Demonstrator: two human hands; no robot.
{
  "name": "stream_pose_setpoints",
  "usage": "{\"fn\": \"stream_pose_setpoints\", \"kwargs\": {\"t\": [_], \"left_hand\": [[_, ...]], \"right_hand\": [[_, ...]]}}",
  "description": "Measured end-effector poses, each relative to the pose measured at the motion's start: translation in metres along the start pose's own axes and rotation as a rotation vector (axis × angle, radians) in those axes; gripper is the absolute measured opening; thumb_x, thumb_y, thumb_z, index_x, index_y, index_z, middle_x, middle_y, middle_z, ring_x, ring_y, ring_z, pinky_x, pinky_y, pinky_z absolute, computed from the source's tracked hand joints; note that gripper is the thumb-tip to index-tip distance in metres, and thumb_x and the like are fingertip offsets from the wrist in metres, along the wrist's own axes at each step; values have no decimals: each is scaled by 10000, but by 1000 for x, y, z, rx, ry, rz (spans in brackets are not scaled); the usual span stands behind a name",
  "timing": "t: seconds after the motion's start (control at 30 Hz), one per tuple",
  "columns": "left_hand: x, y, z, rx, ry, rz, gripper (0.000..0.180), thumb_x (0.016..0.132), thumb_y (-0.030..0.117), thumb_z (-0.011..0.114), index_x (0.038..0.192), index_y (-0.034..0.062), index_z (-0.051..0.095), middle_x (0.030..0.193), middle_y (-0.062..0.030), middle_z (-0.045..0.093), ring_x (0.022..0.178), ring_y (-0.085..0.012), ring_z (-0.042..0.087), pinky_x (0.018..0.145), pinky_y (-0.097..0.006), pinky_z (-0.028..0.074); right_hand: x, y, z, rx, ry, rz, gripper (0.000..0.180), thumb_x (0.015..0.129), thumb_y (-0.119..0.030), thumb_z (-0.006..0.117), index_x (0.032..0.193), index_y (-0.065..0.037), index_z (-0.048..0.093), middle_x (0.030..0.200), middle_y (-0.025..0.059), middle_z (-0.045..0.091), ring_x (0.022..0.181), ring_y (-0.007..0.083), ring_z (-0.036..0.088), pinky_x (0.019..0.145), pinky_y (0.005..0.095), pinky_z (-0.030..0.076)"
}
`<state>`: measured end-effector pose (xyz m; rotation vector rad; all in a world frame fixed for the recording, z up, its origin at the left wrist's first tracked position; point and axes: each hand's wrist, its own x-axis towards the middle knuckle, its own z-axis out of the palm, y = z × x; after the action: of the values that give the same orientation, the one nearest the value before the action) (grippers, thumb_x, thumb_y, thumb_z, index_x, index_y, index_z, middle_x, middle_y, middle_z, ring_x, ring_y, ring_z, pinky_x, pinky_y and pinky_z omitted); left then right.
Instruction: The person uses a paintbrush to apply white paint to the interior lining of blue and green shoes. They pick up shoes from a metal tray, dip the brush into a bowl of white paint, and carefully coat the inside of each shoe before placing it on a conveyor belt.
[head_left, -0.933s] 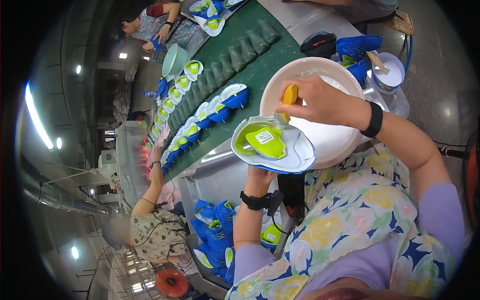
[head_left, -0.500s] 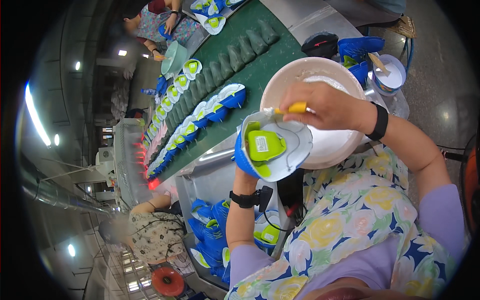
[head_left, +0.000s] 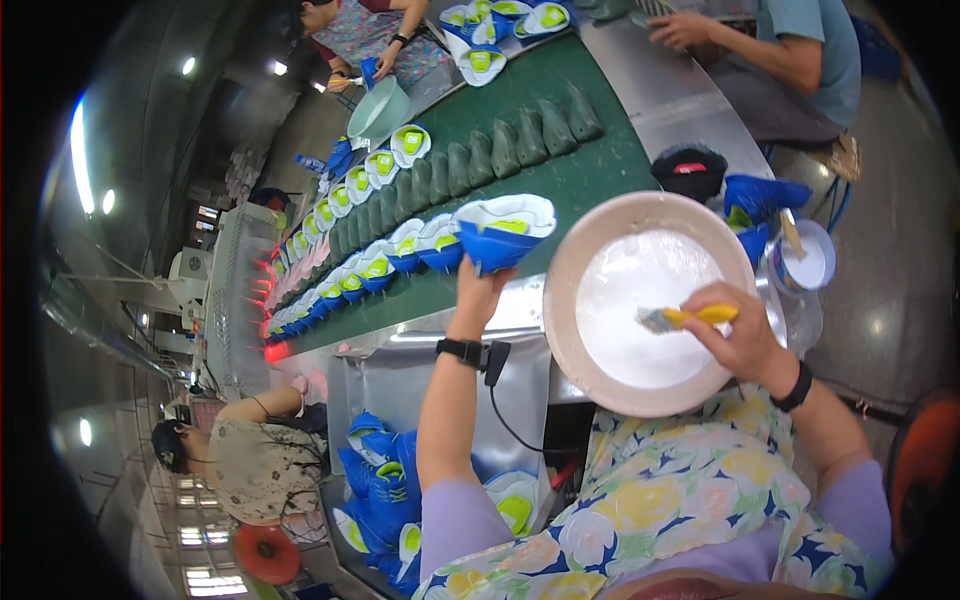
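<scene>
Blue upper (head_left: 508, 232) held in L hand (head_left: 482, 290), yel.-handled brush (head_left: 682, 318) pinched in R hand (head_left: 738, 330).

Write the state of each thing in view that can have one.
Blue-and-white curved shoe upper, held by left hand.
Yellow-handled bristle brush, gripped by right hand.
Round beige basin, partly filled with white liquid.
Small round tub, open, white contents inside.
Dark grey foot-shaped forms, lined up on green belt.

The shoe upper (head_left: 507, 230) has moved to the green belt (head_left: 600, 165) — the yellow-handled brush (head_left: 706, 314) to the basin (head_left: 562, 345).
</scene>
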<state>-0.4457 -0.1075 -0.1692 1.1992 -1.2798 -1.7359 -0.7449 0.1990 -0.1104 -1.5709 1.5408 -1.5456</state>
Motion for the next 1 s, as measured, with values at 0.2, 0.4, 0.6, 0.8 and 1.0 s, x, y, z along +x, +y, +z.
{"fn": "stream_pose_setpoints", "kwargs": {"t": [0.2, 0.4, 0.6, 0.8, 1.0], "left_hand": [[96, -55, 44, -87, -63, -89, 418, 1013, 62, 457, 1418, 99, 357, 1293, -115, 538, 1122, -258, 590, 926, -434, 544], [147, -117, 20, 893, 331, 8, 592, 810, -17, 547, 1383, -41, 399, 1372, -233, 494, 1086, -358, 598, 927, -374, 489], [110, -63, 2, 516, 958, 6, 621, 762, 300, 816, 1175, -28, 488, 1298, -238, 431, 1156, -326, 486, 945, -431, 466], [144, -68, -40, 31, 792, -136, 753, 807, 272, 776, 1377, 115, 309, 1394, -124, 399, 1188, -289, 499, 783, -453, 533], [157, -63, -39, 749, 985, -170, 577, 867, 296, 706, 1301, 42, 424, 1337, -192, 462, 1224, -307, 470, 949, -444, 467]], "right_hand": [[-16, 21, 11, -53, 68, 179, 160, 819, -5, 717, 953, -21, 632, 926, 129, 675, 836, 260, 679, 747, 307, 526], [-24, 36, 18, -95, 96, 148, 224, 787, 36, 724, 966, -19, 602, 926, 140, 677, 843, 277, 679, 743, 324, 540], [-25, 39, 22, -93, 83, 150, 243, 771, 51, 728, 958, -24, 593, 909, 149, 678, 830, 280, 678, 731, 334, 543], [-21, 41, 23, -92, 47, 133, 245, 770, 49, 728, 962, -22, 595, 902, 149, 678, 820, 283, 676, 727, 334, 543], [-23, 40, 22, -123, 47, 159, 231, 768, 46, 728, 951, -18, 602, 900, 148, 678, 820, 288, 676, 728, 338, 543]]}}
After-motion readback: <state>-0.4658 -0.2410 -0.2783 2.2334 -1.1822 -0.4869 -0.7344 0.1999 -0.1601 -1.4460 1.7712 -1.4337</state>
